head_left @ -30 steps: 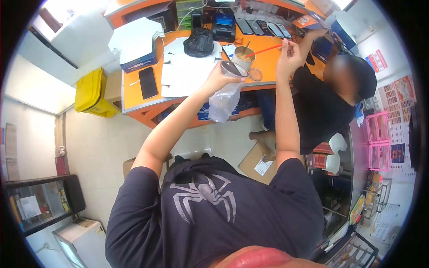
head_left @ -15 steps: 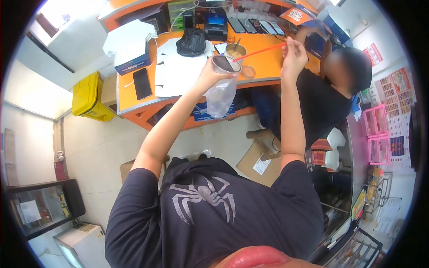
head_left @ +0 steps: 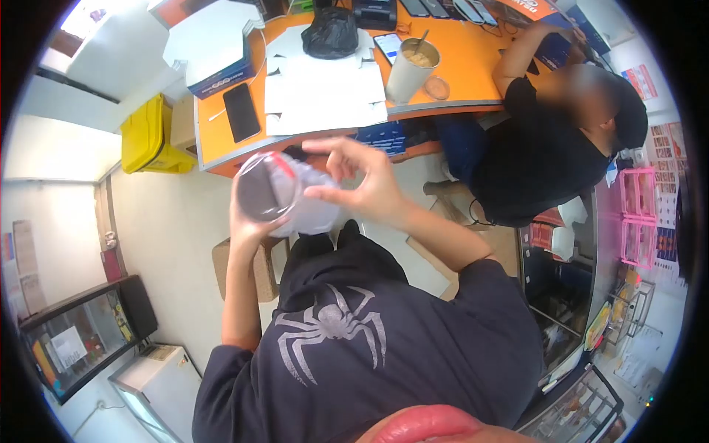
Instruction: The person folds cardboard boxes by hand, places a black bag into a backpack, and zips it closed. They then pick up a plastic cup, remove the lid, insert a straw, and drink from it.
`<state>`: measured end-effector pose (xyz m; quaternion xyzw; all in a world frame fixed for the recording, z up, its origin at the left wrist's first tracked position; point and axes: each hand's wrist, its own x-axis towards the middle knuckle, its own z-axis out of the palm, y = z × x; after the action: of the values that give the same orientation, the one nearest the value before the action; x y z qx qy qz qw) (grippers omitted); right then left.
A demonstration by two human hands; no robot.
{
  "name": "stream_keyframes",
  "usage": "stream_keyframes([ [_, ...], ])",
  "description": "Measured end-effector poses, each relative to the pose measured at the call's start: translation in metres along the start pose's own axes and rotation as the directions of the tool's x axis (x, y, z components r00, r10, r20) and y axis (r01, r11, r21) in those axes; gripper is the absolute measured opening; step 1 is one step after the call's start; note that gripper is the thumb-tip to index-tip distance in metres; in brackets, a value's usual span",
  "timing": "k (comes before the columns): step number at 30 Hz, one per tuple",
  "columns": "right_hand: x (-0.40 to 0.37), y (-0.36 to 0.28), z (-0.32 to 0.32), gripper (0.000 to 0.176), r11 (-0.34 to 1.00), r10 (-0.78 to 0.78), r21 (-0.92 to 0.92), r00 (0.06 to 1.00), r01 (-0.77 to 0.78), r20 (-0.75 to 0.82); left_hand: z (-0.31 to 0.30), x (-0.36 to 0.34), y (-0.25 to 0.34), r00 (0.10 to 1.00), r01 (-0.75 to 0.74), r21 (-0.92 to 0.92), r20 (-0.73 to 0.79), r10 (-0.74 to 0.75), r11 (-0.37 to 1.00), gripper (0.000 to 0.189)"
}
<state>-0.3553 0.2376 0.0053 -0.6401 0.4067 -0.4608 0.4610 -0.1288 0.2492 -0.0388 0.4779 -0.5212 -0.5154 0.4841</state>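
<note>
My left hand (head_left: 247, 225) is wrapped round a clear plastic cup (head_left: 258, 193) with a dark content, tilted in front of the desk's edge. A translucent plastic bag (head_left: 314, 210) hangs beside and behind the cup. Something red shows at the cup's upper rim, blurred. My right hand (head_left: 354, 173) is just right of the cup, its fingers apart and slightly curled, with nothing seen in them. On the orange desk (head_left: 473, 70), a tall cup (head_left: 410, 72) with a spoon stands near a round lid (head_left: 436, 88).
White flat cardboard (head_left: 321, 96), a black bag (head_left: 330, 33) and a phone (head_left: 241, 112) lie on the desk. A person in black (head_left: 546, 159) sits at the right. A yellow bin (head_left: 148, 140) stands left, and a cardboard box (head_left: 247, 269) is on the floor.
My left hand has brought the cup and bag down and left, off the desk. My right hand has come left beside the cup and no longer holds up the red straw. The view has shifted.
</note>
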Motion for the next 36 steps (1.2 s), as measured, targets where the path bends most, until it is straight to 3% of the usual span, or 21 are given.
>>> stream_keyframes([
  [3,-0.007,0.035,0.045,0.039,0.993,0.063,0.097,0.994,-0.072,0.094,-0.052,-0.034,-0.016,0.979,-0.005,-0.006,-0.203,0.003,1.000,0.093],
  [6,-0.005,0.058,0.096,0.027,0.914,0.295,0.209,0.924,-0.347,0.245,-0.117,-0.067,-0.041,0.912,0.011,0.131,-0.409,0.044,0.991,0.082],
  [8,0.002,0.066,0.133,0.023,0.906,0.320,0.170,0.889,-0.389,0.328,-0.154,-0.077,-0.048,0.845,0.011,0.156,-0.530,0.074,0.988,0.074],
  [14,0.039,0.075,0.248,0.025,0.966,0.239,-0.058,0.786,-0.252,0.571,-0.264,-0.088,-0.056,0.671,0.011,0.068,-0.740,0.043,0.998,0.069],
  [16,0.052,0.081,0.284,0.025,0.970,0.238,-0.116,0.760,-0.212,0.605,-0.294,-0.086,-0.054,0.669,-0.016,0.099,-0.739,0.084,0.995,0.071],
  [23,0.096,0.081,0.369,0.019,0.944,0.328,-0.230,0.749,-0.237,0.576,-0.392,-0.075,-0.073,0.637,0.086,0.350,-0.739,0.219,0.933,0.084],
  [30,0.140,0.101,0.396,0.015,0.944,0.311,-0.227,0.878,-0.240,0.365,-0.468,-0.036,-0.128,0.467,0.068,0.222,-0.868,0.166,0.973,0.083],
  [34,0.193,0.109,0.410,0.013,0.924,0.371,-0.209,0.882,-0.320,0.291,-0.503,0.002,-0.138,0.437,0.050,0.203,-0.885,0.161,0.978,0.084],
  [36,0.223,0.110,0.415,0.013,0.930,0.313,-0.295,0.893,-0.219,0.323,-0.517,0.021,-0.134,0.423,0.049,0.192,-0.893,0.154,0.980,0.085],
])
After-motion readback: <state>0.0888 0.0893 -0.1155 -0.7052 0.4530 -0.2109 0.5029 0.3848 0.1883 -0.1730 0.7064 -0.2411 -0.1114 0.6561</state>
